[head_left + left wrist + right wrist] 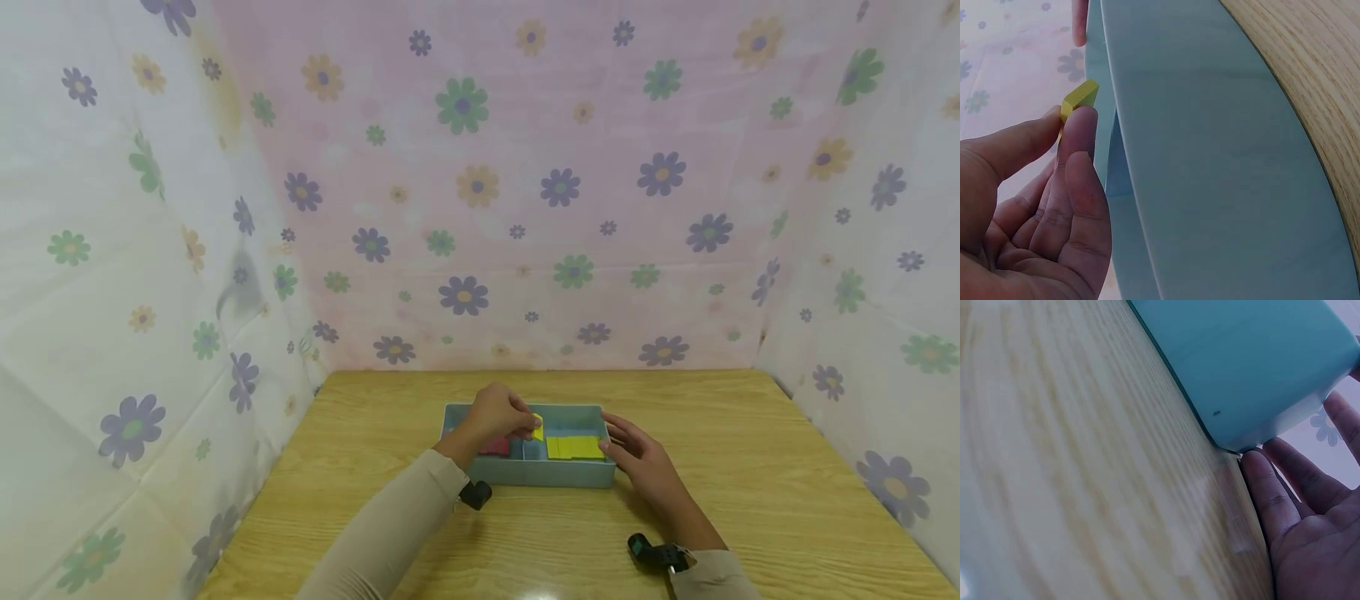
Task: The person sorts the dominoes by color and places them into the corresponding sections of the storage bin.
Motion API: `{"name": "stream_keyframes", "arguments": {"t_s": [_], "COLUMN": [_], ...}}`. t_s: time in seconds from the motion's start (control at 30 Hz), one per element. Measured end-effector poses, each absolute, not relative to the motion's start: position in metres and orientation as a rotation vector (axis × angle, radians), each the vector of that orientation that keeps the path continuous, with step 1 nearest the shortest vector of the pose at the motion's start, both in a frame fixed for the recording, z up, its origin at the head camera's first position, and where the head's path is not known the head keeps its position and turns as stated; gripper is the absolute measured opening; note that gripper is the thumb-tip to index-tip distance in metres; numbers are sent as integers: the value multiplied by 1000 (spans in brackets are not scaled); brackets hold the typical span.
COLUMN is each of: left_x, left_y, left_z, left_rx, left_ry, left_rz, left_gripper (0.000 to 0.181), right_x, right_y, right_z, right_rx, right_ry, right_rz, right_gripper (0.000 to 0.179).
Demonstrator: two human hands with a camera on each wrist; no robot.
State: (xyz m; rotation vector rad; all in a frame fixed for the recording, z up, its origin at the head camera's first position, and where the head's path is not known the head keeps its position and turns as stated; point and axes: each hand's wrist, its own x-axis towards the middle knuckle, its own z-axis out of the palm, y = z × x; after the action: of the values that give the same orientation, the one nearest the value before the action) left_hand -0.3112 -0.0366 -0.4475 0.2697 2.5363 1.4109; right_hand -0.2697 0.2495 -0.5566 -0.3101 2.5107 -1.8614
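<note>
A pale blue divided box (566, 475) stands on the table. Over its middle, my left hand (495, 414) pinches a small yellow block (537, 427) between thumb and fingertips; the block's slanted edge shows in the left wrist view (1080, 99). My right hand (643, 462) holds the box's right end, thumb over the rim and fingers against the outer wall. In the right wrist view those fingers (1270, 494) touch the wall's lower corner. Flat yellow pieces (573, 447) lie in the right compartment. Red pieces (495, 446) lie on the left, partly hidden by my left hand.
The box sits on a wood-grain table (390, 417). Flowered cloth (517, 150) hangs behind the table and along both sides. Dark wrist devices (474, 494) are worn near both sleeve cuffs.
</note>
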Motion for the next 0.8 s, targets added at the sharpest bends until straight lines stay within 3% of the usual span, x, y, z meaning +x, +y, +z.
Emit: {"name": "stream_keyframes", "arguments": {"t_s": [0.8], "left_x": [-316], "left_y": [-34], "left_z": [-450], "left_rx": [254], "left_ry": [2559], "left_rz": [1363], "left_gripper": [13], "right_x": [-271], "right_y": [251], "right_z": [-558], "right_rx": [-311], "right_ry": [2509], "right_rz": [-1875], "right_gripper": [60]}}
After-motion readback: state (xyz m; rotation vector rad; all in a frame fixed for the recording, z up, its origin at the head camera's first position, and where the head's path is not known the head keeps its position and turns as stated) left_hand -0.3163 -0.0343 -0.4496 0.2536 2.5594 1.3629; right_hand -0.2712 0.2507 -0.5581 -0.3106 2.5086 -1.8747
